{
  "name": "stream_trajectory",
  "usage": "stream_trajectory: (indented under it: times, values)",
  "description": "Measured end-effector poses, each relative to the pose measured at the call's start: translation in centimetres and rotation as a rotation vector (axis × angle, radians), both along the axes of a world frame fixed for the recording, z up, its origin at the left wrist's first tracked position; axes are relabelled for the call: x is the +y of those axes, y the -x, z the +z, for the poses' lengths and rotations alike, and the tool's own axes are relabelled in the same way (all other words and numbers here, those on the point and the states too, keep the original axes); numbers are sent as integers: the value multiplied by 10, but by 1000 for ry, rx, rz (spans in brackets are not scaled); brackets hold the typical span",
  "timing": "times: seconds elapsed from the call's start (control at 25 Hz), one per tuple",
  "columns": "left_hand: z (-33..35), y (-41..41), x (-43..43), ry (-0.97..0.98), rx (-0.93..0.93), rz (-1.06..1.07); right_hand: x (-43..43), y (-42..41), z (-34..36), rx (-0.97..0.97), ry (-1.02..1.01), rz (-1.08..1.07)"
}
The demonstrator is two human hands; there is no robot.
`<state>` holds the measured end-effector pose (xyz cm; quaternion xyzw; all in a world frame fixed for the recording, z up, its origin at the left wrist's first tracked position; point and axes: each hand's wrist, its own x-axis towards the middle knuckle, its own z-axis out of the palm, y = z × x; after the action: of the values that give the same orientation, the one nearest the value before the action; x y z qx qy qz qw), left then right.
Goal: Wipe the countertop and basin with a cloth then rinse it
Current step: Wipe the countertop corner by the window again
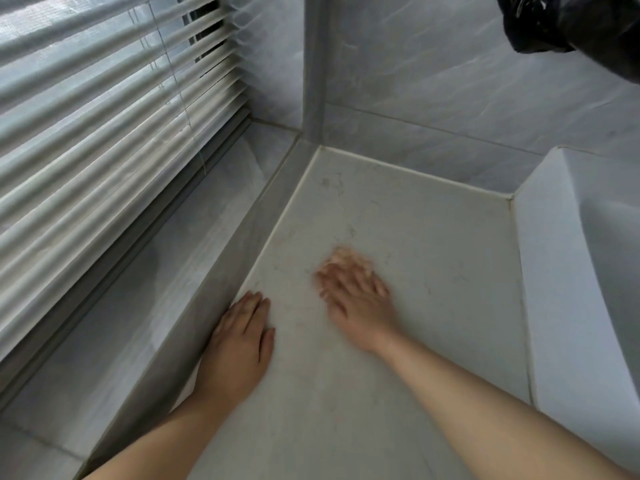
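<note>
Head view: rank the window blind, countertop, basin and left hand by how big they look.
1. window blind and countertop: too alike to rank
2. basin, cut off at the edge
3. left hand

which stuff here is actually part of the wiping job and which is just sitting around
Part of the job: countertop; basin; right hand, blurred, on the countertop, a pale blur at its far end possibly the cloth; left hand, flat on the countertop.

Just there: window blinds; black plastic bag; tiled wall; window ledge.
</note>
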<state>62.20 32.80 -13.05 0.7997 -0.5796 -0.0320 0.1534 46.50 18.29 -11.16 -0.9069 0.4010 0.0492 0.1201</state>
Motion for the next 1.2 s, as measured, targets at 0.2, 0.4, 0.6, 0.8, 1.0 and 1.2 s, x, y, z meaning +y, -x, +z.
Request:
stream_trajectory:
  times: [0.2, 0.4, 0.6, 0.8, 1.0, 1.2]
  values:
    - [-1, 5, 1, 64, -33, 60, -21, -54, 7, 3, -161, -320]
    - [-6, 4, -1, 49, -55, 75, -14, -116, 6, -76, -167, -113]
    - [-2, 4, 1, 75, -68, 62, -1, -46, 6, -72, -69, -9]
    - [-3, 3, -1, 97, -55, 61, -1, 122, -5, 7, 86, -548]
    - [-3, 5, 0, 89, -63, 71, 29, 120, 6, 9, -20, -916]
    - [-7, 5, 24, 59, -102, 21, 97, -18, -2, -137, -26, -187]
